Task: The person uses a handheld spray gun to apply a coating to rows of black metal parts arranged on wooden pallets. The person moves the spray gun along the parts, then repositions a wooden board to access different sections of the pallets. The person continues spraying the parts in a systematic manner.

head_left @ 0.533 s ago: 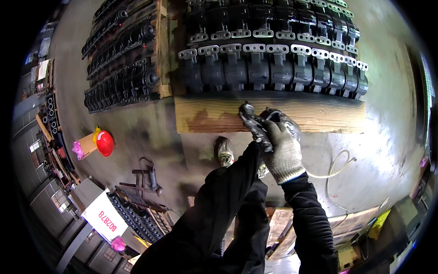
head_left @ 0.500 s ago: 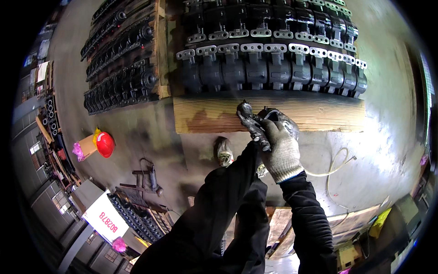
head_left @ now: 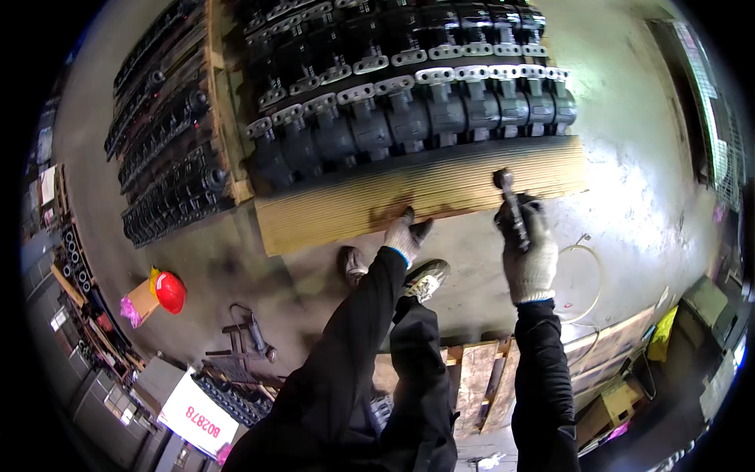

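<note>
My right hand (head_left: 531,252), in a pale knit glove blackened at the fingers, is closed around a dark, paint-coated spray gun (head_left: 513,208). The gun points toward the far side, over the right part of a tan ridged board (head_left: 354,206). At the board's near edge is my left hand (head_left: 403,236), also gloved, with dark fingertips and the thumb apart from the fingers. Nothing shows in it; whether it touches the board I cannot tell. Beyond the board stand rows of black cylindrical metal parts (head_left: 370,130) with drilled, silvery end plates (head_left: 435,75).
To the left, a pallet (head_left: 216,94) carries more black parts. A red helmet (head_left: 169,291) is by a small carton, and a power tool (head_left: 256,334) lies nearer. A pale hose (head_left: 599,275) curves across the floor at right. Wooden pallets (head_left: 476,385) are behind my feet.
My hands have moved apart: the right one, with the spray gun, to the right, the left one to the left. The view has turned, so the rows and board now slant.
</note>
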Demonstrator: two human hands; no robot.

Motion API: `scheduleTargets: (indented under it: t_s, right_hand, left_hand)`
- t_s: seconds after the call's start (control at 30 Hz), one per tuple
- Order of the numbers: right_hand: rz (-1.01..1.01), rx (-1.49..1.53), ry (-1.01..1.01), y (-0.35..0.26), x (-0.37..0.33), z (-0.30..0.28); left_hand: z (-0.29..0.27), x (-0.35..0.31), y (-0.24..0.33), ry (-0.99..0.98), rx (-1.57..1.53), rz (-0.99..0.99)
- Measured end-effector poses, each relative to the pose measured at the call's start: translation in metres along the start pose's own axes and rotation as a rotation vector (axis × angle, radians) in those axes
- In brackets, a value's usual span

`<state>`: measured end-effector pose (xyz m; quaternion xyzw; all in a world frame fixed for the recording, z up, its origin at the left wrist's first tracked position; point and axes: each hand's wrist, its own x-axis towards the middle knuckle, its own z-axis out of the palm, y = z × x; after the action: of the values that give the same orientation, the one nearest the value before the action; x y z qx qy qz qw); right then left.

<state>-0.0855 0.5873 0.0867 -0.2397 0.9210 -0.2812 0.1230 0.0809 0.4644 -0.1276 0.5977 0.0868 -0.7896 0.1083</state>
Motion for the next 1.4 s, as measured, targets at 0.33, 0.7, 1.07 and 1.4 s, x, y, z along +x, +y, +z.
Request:
scheduleTargets:
  t_s: [0.33,0.7,1.07,1.4]
  right_hand:
    - [0.119,0.196,-0.036,0.0,-0.094,-0.035]
    - [0.493,0.136,-0.01,0.005,-0.296,-0.108]
    - [1.322,1.632,0.863,-0.046,-0.509,-0.087]
    - [1.034,0.821,0.488,-0.095,-0.608,-0.12]
  left_hand:
    - [-0.01,-0.042,0.007,-0.103,0.133,0.065]
    - [-0.067,-0.248,0.076,0.03,0.241,0.127]
    - [-0.119,-0.401,0.224,0.105,0.308,0.248]
    - [-0.169,-0.522,0.319,0.074,0.324,0.647]
